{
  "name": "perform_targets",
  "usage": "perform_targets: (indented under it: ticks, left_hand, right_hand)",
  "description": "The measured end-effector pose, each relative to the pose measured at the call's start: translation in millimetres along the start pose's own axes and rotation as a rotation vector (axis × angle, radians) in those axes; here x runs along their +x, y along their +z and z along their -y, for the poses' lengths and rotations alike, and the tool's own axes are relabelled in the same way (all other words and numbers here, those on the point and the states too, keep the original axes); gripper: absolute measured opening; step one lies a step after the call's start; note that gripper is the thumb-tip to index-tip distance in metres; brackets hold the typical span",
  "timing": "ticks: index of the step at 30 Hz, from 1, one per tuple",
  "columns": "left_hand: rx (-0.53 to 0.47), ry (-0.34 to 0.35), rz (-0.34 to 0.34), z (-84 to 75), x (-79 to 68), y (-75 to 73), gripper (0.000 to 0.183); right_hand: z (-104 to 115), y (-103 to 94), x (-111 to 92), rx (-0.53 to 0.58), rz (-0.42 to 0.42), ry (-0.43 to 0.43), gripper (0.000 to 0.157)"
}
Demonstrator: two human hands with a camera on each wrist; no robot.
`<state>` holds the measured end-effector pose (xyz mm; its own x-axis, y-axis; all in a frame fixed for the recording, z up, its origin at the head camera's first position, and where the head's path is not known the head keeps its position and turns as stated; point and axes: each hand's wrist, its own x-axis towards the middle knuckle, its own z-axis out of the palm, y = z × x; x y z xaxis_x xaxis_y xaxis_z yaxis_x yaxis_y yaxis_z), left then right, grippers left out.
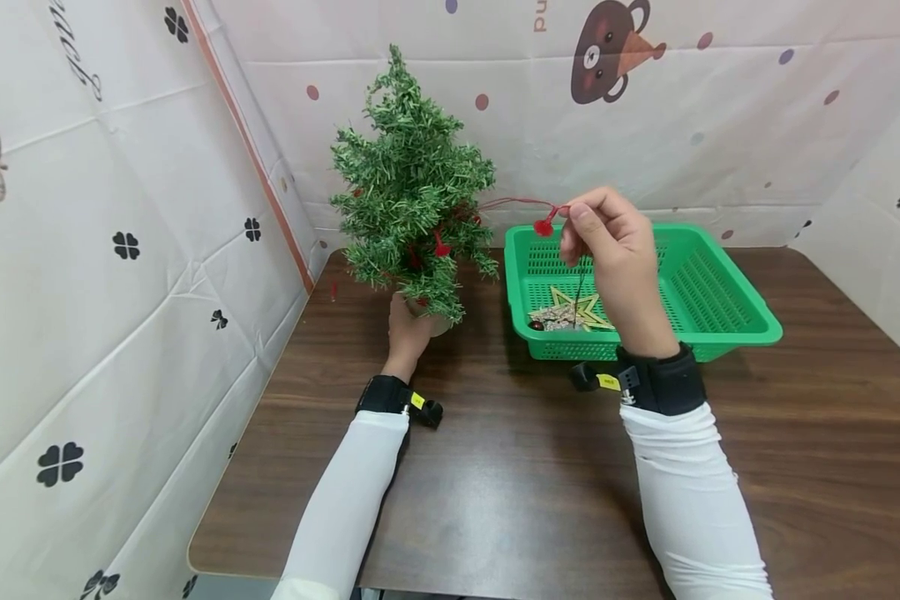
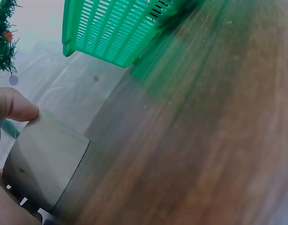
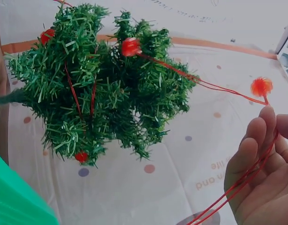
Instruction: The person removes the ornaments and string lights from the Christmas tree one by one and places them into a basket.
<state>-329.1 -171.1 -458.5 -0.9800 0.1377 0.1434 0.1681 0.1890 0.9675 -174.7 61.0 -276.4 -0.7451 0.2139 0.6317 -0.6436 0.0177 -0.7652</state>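
Cord [image 1: 517, 200] runs sideways from the upright tree [image 1: 412, 175] to right fingers [image 1: 591, 223] pinching it, left fingers [image 2: 18, 105] clamped round the pot [image 2: 50, 157]

Brown wood-grain table [image 1: 480, 492], green plastic basket [image 1: 735, 340], small potted tree [image 1: 416, 183] on top

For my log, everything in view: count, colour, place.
tree: one, green, left of basket
tree base: one, pale, under tree
pompoms on strings: several, red, at tree and right hand
basket: one, green, right of tree
star: at least one, gold, in basket
glittery pieces: count unclear, silver, beside star
ball: one, dark red, in basket
table: one, brown, beneath basket
printed sheets: several, whitish, around table
wrist straps: two, black, beside hands
sleeves: two, white, below straps
left hand: one, bare, gripping tree base
right hand: one, bare, pinching strings
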Motion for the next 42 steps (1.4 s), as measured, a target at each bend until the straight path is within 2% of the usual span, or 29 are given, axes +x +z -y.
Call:
perform_targets:
  ticks: [4,8,10,13,18,23,29,33,36,42]
  left_hand:
    - [-0.041,-0.04,0.008,-1.7,-0.9,0.1,0.045]
    - [-0.089,-0.05,0.011,-0.1,-0.6,0.9,0.073]
    - [-0.099,-0.038,0.005,1.2,-0.1,1.4,0.078]
    - [-0.11,-0.016,-0.003,2.8,0.2,1.8,0.078]
    - [-0.037,-0.023,-0.021,3.4,-0.5,0.9,0.078]
    - [0.029,-0.03,-0.032,3.0,-2.1,-0.9,0.076]
    - [-0.016,0.004,-0.035,3.2,-2.0,-0.7,0.074]
    - [-0.069,0.028,0.011,1.5,-2.6,-1.2,0.066]
    - [-0.068,0.028,0.036,0.4,-4.3,-1.6,0.063]
    - [-0.073,0.032,-0.002,2.8,-1.7,0.8,0.065]
  right_hand:
    - [0.0,-5.1,1.8,-0.002,-0.04,0.006,0.017]
    - [0.7,-12.0,2.4,0.024,-0.065,0.005,0.018]
    - [1.3,-15.2,2.5,0.039,-0.066,0.003,0.019]
    - [1.7,-18.3,2.6,0.052,-0.061,-0.008,0.021]
    - [1.2,-19.4,2.8,0.049,-0.038,-0.053,0.025]
    - [2.7,-19.6,3.0,0.107,0.014,-0.085,0.027]
    - [5.0,-22.2,2.6,0.151,0.041,-0.074,0.028]
    - [4.3,-25.4,3.4,0.17,0.016,-0.063,0.027]
    - [3.1,-28.0,4.1,0.152,0.0,-0.053,0.027]
    - [2.5,-35.0,4.7,0.176,-0.026,-0.034,0.027]
